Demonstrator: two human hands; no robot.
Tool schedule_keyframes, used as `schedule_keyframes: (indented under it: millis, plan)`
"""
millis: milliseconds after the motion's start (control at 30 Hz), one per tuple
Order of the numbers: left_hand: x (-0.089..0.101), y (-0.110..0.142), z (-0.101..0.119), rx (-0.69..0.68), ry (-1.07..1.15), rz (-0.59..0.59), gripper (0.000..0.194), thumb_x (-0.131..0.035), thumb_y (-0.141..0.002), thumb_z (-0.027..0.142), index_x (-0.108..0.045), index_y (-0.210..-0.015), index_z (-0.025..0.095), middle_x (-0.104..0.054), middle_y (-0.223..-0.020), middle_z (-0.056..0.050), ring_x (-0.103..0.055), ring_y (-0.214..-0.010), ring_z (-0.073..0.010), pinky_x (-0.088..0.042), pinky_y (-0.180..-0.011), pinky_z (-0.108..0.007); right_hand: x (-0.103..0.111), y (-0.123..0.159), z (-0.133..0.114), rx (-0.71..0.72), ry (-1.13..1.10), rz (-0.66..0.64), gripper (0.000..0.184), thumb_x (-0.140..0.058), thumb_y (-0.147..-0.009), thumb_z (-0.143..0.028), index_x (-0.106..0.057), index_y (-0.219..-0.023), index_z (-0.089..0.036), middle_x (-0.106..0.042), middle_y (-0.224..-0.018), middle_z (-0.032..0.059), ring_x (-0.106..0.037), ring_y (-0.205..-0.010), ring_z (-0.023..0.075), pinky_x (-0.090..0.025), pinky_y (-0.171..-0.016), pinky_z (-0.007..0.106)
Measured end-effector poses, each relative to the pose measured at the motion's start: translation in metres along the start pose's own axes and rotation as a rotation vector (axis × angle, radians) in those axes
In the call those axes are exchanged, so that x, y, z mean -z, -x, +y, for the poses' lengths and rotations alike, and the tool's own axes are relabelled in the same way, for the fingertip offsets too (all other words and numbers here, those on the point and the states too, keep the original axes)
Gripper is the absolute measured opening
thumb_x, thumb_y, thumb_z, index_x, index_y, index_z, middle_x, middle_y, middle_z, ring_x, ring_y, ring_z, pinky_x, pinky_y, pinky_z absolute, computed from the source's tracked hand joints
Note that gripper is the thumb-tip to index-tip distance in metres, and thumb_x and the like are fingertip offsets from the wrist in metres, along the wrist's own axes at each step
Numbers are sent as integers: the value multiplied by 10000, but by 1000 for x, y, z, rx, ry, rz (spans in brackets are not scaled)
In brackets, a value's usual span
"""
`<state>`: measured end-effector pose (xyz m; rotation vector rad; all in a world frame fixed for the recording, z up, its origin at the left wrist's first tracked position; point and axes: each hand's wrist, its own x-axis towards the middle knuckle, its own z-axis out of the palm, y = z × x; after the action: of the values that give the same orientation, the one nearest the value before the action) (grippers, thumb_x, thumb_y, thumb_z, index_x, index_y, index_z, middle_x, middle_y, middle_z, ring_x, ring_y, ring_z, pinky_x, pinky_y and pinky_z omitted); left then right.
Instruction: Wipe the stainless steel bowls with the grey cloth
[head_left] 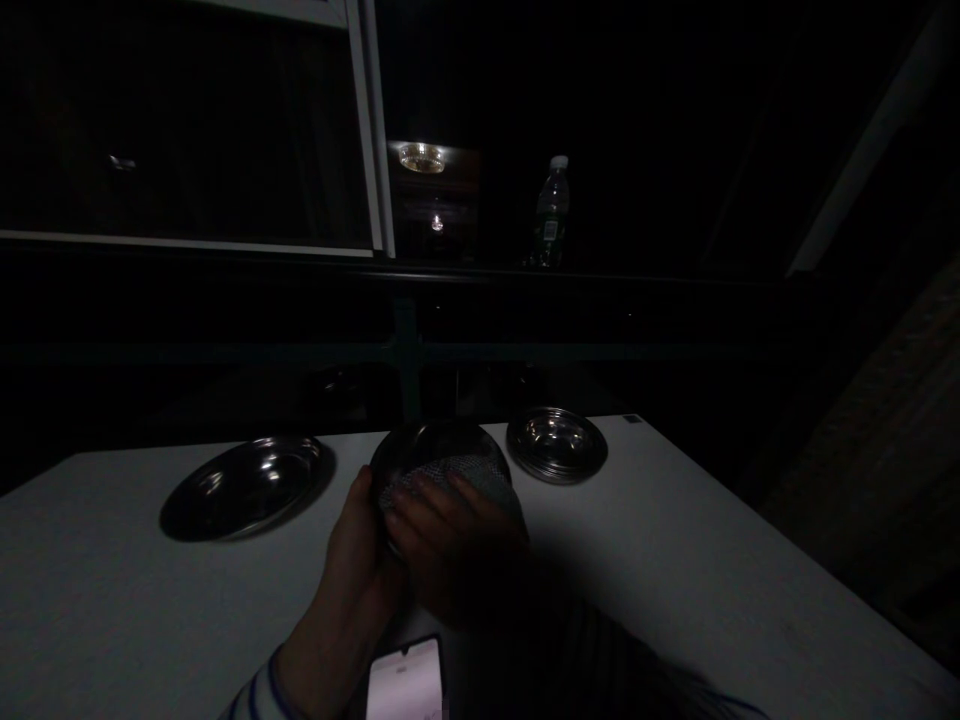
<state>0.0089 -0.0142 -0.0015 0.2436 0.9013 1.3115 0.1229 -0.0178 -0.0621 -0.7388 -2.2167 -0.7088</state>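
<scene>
The metal bowl (431, 437) is located at the centre of the frame, above the near part of the white tabletop (675, 560). Its opening faces up and toward the camera; the outline is round, so no long axis is evident. Contact between its underside and the tabletop cannot be determined.

Left hand (358, 555): grasping the bowl at its left edge, thumb along the rim.

Right hand (450, 540): laid across the opening, bent fingers pressing a textured cloth (484, 478) against the inside. Its thumb and palm are in shadow; whether it grips the cloth cannot be told.

Governing relation: the cloth lies directly beneath the right fingers, inside the rim; the right hand is nearer to it, with the left hand at the outer left wall.

Adjacent items: metal dish (247, 490), left of centre; stack of metal bowls (556, 443), right of centre; lit phone (406, 685), bottom centre.
</scene>
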Motion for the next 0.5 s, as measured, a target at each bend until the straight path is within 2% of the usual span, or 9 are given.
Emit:
schedule_keyframes:
  millis: [133, 233, 300, 400, 467, 500]
  plan:
    - [-2, 1, 2, -60, 45, 6, 209, -391, -856, 161, -550, -723, 139, -600, -507, 8, -542, -410, -95, -442, -417, -184, 2, 18, 21, 143, -26, -38, 374, -415, -867, -305, -458, -1211, -163, -493, -1278, 52, -299, -1272, 201, -313, -1029, 404]
    - [-3, 0, 0, -117, 56, 0, 212, -402, -844, 152, -564, -709, 140, -612, -510, 8, -563, -428, -103, -462, -435, -196, 4, 29, 24, 43, 22, -17, 392, -428, -866, -316, -449, -1210, -130, -478, -1278, 109, -280, -1284, 244, -316, -1017, 435]
    - [-2, -2, -4, -55, 40, -3, 244, -406, -850, 193, -568, -677, 136, -602, -484, 1, -546, -398, -101, -455, -412, -196, 6, 23, 18, 17, 23, -32, 390, -412, -872, -307, -450, -1219, -134, -479, -1286, 81, -276, -1286, 228, -306, -1033, 408]
    - [-1, -4, -11, 63, 14, -19, 302, -410, -856, 255, -574, -636, 129, -595, -464, -18, -544, -384, -110, -441, -378, -198, 12, 3, 17, 116, -49, -127, 355, -355, -884, -257, -487, -1189, -133, -489, -1289, 26, -306, -1267, 178, -279, -1064, 348]
    - [-1, -5, -12, 38, 29, -36, 299, -407, -854, 239, -581, -636, 131, -597, -466, -13, -553, -393, -108, -445, -382, -195, 15, -7, 25, 84, -92, -223, 409, -326, -901, -329, -446, -1241, -137, -447, -1332, 43, -313, -1267, 192, -300, -1051, 376]
    - [-1, -5, -13, 10, 36, -44, 285, -411, -849, 222, -583, -640, 134, -600, -470, -7, -556, -397, -107, -450, -389, -194, 15, -9, 29, 16, -98, -227, 439, -308, -909, -348, -422, -1266, -120, -430, -1345, 69, -313, -1271, 199, -305, -1047, 379]
